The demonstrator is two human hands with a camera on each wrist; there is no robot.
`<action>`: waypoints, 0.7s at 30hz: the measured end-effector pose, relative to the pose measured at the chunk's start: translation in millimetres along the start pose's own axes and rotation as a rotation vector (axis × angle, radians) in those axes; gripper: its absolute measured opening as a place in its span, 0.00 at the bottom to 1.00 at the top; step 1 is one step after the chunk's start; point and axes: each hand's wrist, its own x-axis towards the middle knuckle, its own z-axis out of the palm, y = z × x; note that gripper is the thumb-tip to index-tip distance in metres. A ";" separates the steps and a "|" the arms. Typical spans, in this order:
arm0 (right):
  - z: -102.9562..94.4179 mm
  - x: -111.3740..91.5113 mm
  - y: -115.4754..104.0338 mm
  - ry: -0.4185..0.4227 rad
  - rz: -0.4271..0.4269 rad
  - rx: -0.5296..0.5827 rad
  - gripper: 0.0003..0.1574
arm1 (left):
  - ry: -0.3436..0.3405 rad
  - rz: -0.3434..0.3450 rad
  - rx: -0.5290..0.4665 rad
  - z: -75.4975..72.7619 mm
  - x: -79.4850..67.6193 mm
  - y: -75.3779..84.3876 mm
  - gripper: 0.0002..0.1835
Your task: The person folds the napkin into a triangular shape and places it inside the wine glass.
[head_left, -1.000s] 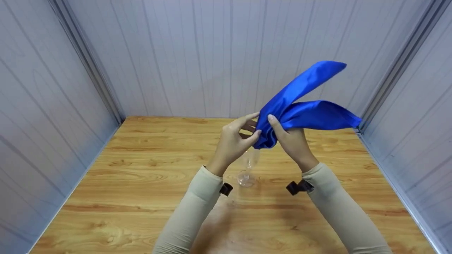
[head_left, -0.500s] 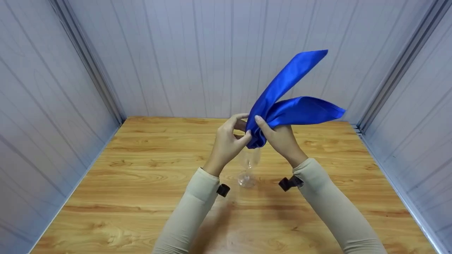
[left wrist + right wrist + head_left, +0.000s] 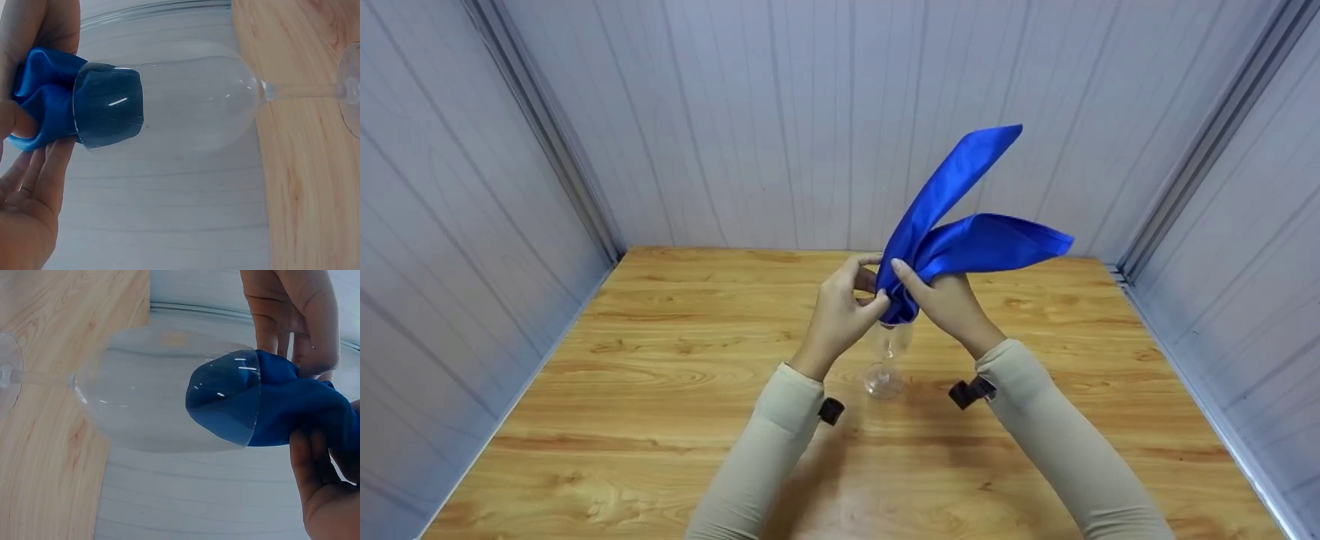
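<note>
A shiny blue cloth napkin (image 3: pixel 979 244) is gathered at its lower end, with two long leaf-like points fanning up and to the right. My left hand (image 3: pixel 836 304) pinches the gathered part from the left, thumb in front. From the right, my right hand (image 3: pixel 956 307) grips the same bundle, its thumb lying across the folds. Below stands a clear stemmed wine glass (image 3: pixel 883 382), upright on the table. Both wrist views show the napkin's bunched tip (image 3: pixel 109 107) inside the mouth of the glass bowl (image 3: pixel 146 399), while the lower bowl holds only air.
The wood-grain table (image 3: pixel 660 405) runs back to a pale panelled wall (image 3: pixel 735 135). Side walls (image 3: pixel 450 225) flank it left and right. Small dark wrist cameras (image 3: pixel 831 411) hang inward from both sleeves, near the glass foot.
Both hands have moved left with the napkin, then down, bringing its gathered end into the glass's mouth. The glass has stayed in place.
</note>
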 end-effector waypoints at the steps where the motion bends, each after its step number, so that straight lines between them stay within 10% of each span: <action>1: 0.4 0.0 0.7 -0.004 0.000 -0.007 0.23 | -0.004 -0.008 -0.002 0.0 -0.6 -0.8 0.21; 13: 4.3 -1.9 18.3 -0.046 -0.009 -0.136 0.20 | -0.047 0.014 0.201 -2.4 -9.0 -14.2 0.20; 21: 2.8 -7.0 27.4 -0.117 0.036 -0.099 0.24 | -0.086 -0.032 0.171 1.1 -9.6 -12.8 0.20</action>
